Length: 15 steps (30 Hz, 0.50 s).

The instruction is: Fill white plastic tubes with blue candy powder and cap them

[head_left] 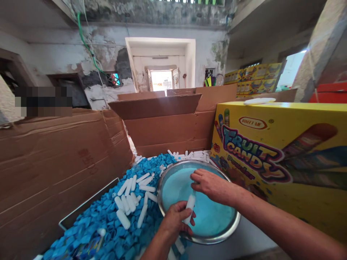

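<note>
My left hand [180, 218] grips a small white plastic tube [190, 206], held tilted over the near side of a metal bowl [235, 224]. Light blue powder [214, 216] fills much of that bowl. Just above the tube's upper end, my right hand [210, 186] is closed with its fingertips pinched together. What those fingers hold, if anything, is too small and hidden to make out. Left of the bowl, several white tubes [126, 204] lie loose on a heap of blue plastic caps [108, 220].
Brown cardboard flaps [168, 130] rise behind and left of the heap. On the right stands a yellow fruit candy box [255, 144] with a white object [259, 101] on top. More white tubes [193, 156] lie behind the bowl. Stacked yellow boxes [257, 79] stand farther back.
</note>
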Each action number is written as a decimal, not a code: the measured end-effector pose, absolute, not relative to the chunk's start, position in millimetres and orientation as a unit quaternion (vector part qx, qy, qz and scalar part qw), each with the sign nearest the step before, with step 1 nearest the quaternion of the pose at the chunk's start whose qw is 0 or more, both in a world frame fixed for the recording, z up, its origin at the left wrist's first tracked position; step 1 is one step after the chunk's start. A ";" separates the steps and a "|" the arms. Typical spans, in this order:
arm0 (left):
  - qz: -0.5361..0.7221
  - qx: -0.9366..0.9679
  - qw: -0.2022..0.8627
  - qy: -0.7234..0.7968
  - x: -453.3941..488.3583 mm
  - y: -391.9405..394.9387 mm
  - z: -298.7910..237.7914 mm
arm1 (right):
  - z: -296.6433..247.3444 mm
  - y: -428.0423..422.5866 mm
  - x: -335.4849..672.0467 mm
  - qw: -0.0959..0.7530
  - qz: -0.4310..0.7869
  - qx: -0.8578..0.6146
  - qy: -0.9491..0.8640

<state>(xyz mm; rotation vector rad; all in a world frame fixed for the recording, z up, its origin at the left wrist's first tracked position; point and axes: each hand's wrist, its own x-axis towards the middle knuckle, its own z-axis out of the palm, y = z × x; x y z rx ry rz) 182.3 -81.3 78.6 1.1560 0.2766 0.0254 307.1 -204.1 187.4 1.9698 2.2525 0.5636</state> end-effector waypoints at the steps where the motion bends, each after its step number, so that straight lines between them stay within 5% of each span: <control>1: 0.012 0.547 0.827 0.130 182.0 -81.3 79.0 | 187.2 -204.0 306.6 0.050 0.188 0.645 0.739; 15: 0.009 0.560 0.819 0.128 182.7 -82.3 79.3 | 182.7 -208.5 308.4 0.036 0.196 0.643 0.739</control>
